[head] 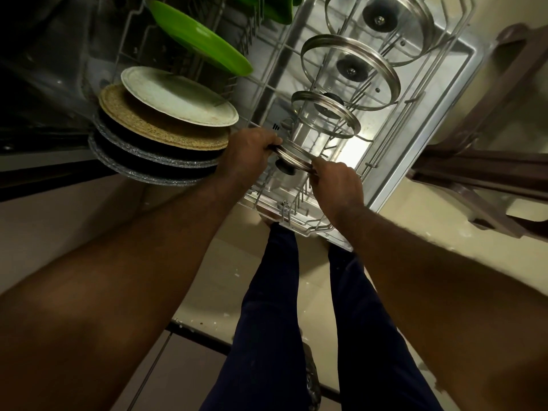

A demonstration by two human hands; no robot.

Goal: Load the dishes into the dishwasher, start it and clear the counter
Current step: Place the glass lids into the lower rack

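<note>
I look straight down at the pulled-out lower rack (385,161) of the dishwasher over its open door (462,93). My left hand (249,152) and my right hand (338,185) both grip the steel rim of a small glass pot lid (293,157), held tilted above the rack's front tines, its dark knob facing me. Behind it three larger glass lids (326,120) stand on edge in a row. On the rack's left side lean a white plate (178,97), a tan speckled plate (160,132), dark grey-rimmed plates (148,164) and a green plate (198,37).
My legs in dark trousers (272,307) stand on the beige tiled floor (207,277) just in front of the door's edge. A brown chair or stool frame (480,167) stands to the right of the door. The dark dishwasher interior (44,69) lies at the upper left.
</note>
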